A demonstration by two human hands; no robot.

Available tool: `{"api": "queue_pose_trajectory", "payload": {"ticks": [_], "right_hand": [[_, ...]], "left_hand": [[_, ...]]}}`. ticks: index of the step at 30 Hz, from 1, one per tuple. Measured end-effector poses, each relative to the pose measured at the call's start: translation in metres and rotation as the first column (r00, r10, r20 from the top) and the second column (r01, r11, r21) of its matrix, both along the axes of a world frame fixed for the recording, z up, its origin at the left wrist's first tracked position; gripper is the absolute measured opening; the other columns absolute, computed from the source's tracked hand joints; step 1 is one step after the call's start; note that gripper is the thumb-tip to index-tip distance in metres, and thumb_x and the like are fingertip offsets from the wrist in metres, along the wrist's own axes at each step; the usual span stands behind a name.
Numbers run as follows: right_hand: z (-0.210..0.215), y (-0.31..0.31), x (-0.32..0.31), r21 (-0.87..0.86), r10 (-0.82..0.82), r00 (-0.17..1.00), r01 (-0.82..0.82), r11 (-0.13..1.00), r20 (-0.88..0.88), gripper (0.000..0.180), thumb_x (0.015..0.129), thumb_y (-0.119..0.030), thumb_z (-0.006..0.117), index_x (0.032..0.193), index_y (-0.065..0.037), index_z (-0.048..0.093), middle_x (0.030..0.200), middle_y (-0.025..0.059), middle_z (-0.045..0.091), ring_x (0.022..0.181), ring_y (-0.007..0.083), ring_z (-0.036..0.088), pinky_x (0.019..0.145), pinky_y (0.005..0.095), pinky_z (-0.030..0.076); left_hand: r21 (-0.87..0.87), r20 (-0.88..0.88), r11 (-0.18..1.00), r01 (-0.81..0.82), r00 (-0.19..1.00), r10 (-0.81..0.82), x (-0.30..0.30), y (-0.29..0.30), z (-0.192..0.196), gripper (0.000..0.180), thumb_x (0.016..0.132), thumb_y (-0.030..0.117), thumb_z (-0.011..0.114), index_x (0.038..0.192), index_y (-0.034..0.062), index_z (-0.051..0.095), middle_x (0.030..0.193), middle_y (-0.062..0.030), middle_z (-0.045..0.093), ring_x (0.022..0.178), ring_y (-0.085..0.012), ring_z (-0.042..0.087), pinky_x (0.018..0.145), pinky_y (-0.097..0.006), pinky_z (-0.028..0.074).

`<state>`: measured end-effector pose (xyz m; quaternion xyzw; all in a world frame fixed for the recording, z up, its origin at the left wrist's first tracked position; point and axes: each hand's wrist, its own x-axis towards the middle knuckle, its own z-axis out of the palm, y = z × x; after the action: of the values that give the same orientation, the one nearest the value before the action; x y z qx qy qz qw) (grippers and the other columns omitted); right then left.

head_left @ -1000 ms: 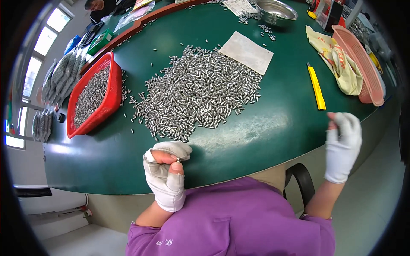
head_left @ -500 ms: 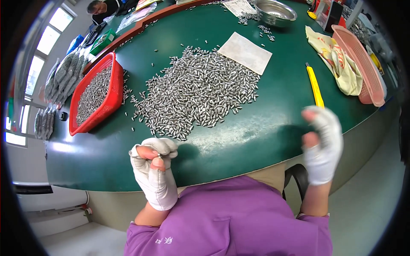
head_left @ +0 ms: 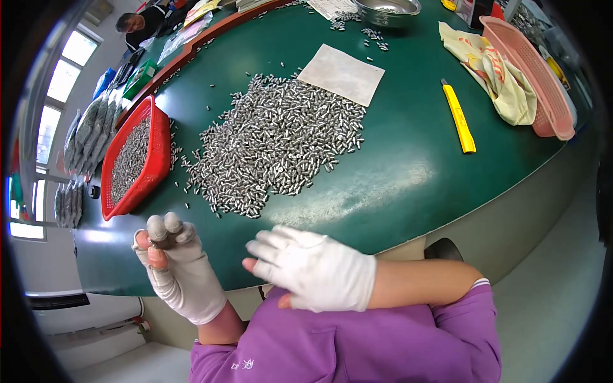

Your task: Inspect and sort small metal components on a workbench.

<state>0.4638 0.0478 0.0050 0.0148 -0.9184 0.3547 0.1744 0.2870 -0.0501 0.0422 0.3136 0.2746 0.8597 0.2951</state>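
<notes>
Metal pieces [head_left: 281, 143] heaped mid-table, a few pinched in the left hand.

Small silver pieces lie in a loose pile at the centre of the green table [head_left: 408, 185], within easy reach, with more in the red tray [head_left: 156, 159] at left of the frame. The left hand [head_left: 172, 265], gloved, has its fingertips closed around a few pieces at lower left, lifted as if for a closer look. The right hand [head_left: 316, 268], gloved, is spread open and empty over the near table edge.

Broad green counter [head_left: 408, 191] with a reddish-brown rim, curving across the room. Bright windows [head_left: 60, 83] at left, daylight glaring off the counter top. Pale grey floor [head_left: 549, 306] at lower right.
</notes>
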Motion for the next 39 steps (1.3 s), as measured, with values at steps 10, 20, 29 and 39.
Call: {"api": "queue_pose_trajectory", "payload": {"ticks": [10, 20, 29, 39], "right_hand": [[0.001, 0.069, 0.135, -0.548, -0.966, 0.254, 0.801, 0.242, -0.056, 0.042, 0.096, -0.003, 0.055, 0.138, -0.001, 0.049, 0.124, 0.0064, 0.059, 0.086, 0.01, 0.059, 0.077, 0.0229, 0.05], [0.006, 0.07, 0.055, 0.256, -0.687, 0.719, 0.686, 0.681, -0.099, 0.014, 0.082, -0.016, 0.063, 0.096, -0.016, 0.063, 0.087, 0.0055, 0.059, 0.077, 0.0255, 0.06, 0.068, 0.0392, 0.05], [0.005, 0.068, 0.029, 0.396, -0.774, 0.632, 0.719, 0.572, -0.029, 0.01, 0.08, -0.016, 0.066, 0.089, -0.015, 0.062, 0.083, 0.0056, 0.057, 0.078, 0.0243, 0.059, 0.068, 0.0374, 0.049], [0.012, 0.035, 0.025, -0.468, -0.562, 0.827, 0.494, 0.733, -0.007, 0.013, 0.078, -0.008, 0.071, 0.09, -0.009, 0.066, 0.088, 0.0105, 0.061, 0.077, 0.029, 0.062, 0.068, 0.0371, 0.05]], "left_hand": [[-0.325, 0.262, 0.875, 0.359, 0.923, -0.282, 0.031, 0.022, -0.022, 0.023, 0.088, 0.018, 0.071, 0.1, 0.0176, 0.052, 0.087, 0.0017, 0.043, 0.077, -0.0136, 0.042, 0.07, -0.025, 0.038], [-0.412, 0.273, 0.779, 0.474, 0.879, -0.39, 0.039, 0.03, -0.031, 0.015, 0.092, 0.018, 0.065, 0.104, 0.0132, 0.057, 0.091, -0.003, 0.052, 0.071, -0.0122, 0.045, 0.064, -0.024, 0.036], [-0.456, 0.211, 0.76, 0.464, 0.886, -0.414, 0.039, 0.026, -0.036, 0.026, 0.092, 0.027, 0.066, 0.111, 0.013, 0.055, 0.095, -0.0032, 0.056, 0.064, -0.0098, 0.042, 0.057, -0.023, 0.034], [-0.637, 0.181, 0.552, 0.539, 0.8, -0.572, 0.041, 0.027, -0.024, 0.03, 0.096, 0.028, 0.061, 0.116, 0.0078, 0.053, 0.085, -0.0029, 0.059, 0.069, -0.0059, 0.05, 0.063, -0.02, 0.041]]}}
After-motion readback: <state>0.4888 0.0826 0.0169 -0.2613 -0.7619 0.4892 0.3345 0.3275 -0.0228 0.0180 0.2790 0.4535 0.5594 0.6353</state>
